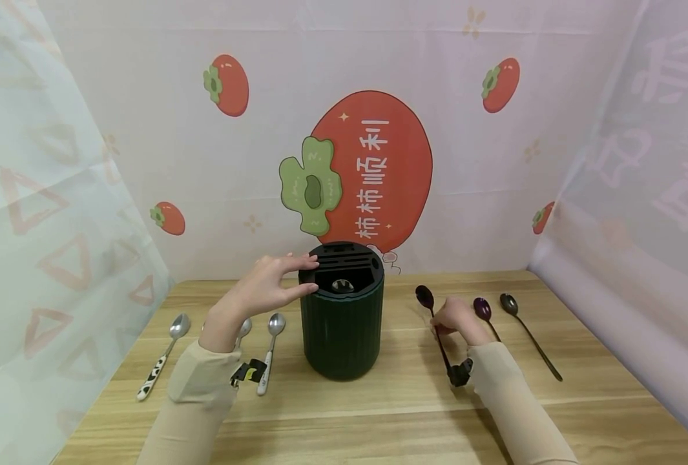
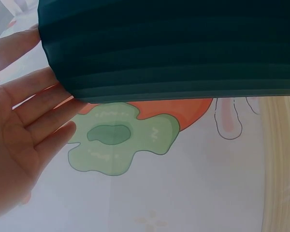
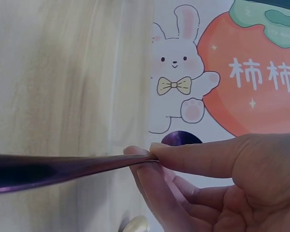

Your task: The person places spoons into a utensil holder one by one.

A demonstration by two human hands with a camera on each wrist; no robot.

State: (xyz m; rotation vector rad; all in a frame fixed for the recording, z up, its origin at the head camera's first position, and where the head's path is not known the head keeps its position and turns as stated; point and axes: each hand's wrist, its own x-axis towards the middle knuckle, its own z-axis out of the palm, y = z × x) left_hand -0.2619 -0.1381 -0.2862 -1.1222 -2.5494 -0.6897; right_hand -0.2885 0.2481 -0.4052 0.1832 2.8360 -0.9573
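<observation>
A dark green ribbed utensil holder (image 1: pixel 342 336) with a black slotted top stands upright in the middle of the table. My left hand (image 1: pixel 271 281) touches its upper left rim, fingers and thumb extended; in the left wrist view the straight fingers (image 2: pixel 41 99) meet the holder's edge. Through the top's front opening a shiny rounded metal piece (image 1: pixel 342 285) shows. On the right, my right hand (image 1: pixel 455 318) pinches the handle of a dark purple spoon (image 1: pixel 424 296) between thumb and fingers. Close up, the right wrist view shows its glossy handle (image 3: pixel 77 171), with part of the bowl behind the fingers.
Right of that hand lie a purple spoon (image 1: pixel 482 309), partly hidden by the arm, and a dark grey spoon (image 1: pixel 509 303). On the left lie a spoon with a spotted handle (image 1: pixel 153 378), a white-handled spoon (image 1: pixel 276 325) and another spoon (image 1: pixel 245 327) behind the left sleeve. Printed cloth walls surround the table.
</observation>
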